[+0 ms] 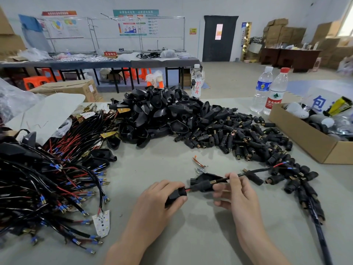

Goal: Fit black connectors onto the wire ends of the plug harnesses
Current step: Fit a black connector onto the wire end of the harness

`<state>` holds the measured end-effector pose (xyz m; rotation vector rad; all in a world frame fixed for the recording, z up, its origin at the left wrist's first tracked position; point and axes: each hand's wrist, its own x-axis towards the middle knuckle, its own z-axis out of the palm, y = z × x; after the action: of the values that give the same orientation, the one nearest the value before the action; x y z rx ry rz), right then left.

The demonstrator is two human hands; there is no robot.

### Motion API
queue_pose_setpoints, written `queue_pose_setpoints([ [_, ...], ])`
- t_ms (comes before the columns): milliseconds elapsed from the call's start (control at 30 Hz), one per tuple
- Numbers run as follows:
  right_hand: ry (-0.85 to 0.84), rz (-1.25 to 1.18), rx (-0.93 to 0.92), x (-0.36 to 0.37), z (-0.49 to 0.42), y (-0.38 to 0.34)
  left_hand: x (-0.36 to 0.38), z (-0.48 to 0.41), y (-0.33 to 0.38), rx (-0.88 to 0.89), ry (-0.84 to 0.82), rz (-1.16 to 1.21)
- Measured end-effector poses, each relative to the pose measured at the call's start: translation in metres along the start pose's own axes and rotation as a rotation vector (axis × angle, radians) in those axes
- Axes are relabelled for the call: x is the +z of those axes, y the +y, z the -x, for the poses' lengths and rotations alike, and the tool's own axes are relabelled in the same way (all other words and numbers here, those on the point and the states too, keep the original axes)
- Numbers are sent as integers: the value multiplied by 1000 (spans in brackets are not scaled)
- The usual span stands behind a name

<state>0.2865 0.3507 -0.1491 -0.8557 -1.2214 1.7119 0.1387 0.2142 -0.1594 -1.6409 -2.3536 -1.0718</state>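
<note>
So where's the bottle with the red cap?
In the head view, the clear plastic red-capped bottle stands far right, beside the blue-labelled clear bottle, just left of the brown cardboard box.

Black plug (175, 196) half hidden under left hand (159, 199); cardboard box (303, 142) cropped rightward.

Hands, two: left hand (162, 199), right hand (235, 194). Held harness (261, 170), one, gripped by both. Black connectors (238, 138): loose heap, too many to count. Black plug shells (162, 111): piled, uncountable. Wire harnesses (57, 178): tangled mass, uncountable. Bottles, three: white-capped bottle (196, 83), blue-labelled bottle (262, 88), red-capped bottle (276, 92). Cardboard box (305, 142) on table, one. White LED board (102, 222), one. Orange-tipped metal clip (199, 163), one.
</note>
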Motion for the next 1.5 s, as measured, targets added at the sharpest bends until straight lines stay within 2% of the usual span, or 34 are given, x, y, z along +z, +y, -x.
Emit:
queue_pose_setpoints([
  [167,-109,18,1,2,0,5,0,1,0,5,10,13],
  [367,-45,37,-13,0,-3,6,0,0,1,13,8,12],
  [567,-49,3,6,0,-1,2,0,0,2,10,4,9],
  [833,-213,-21,106,6,3,7,-1,0,5,15,22,-27],
  [1167,-122,207,-69,3,1,13,3,1,2,34,12,-22],
  [1333,-187,78,-73,4,2,8,4,0,0,25,28,14],
  [1500,-181,115,-84,3,1,10,4,1,-3,-3,-3,65],
])
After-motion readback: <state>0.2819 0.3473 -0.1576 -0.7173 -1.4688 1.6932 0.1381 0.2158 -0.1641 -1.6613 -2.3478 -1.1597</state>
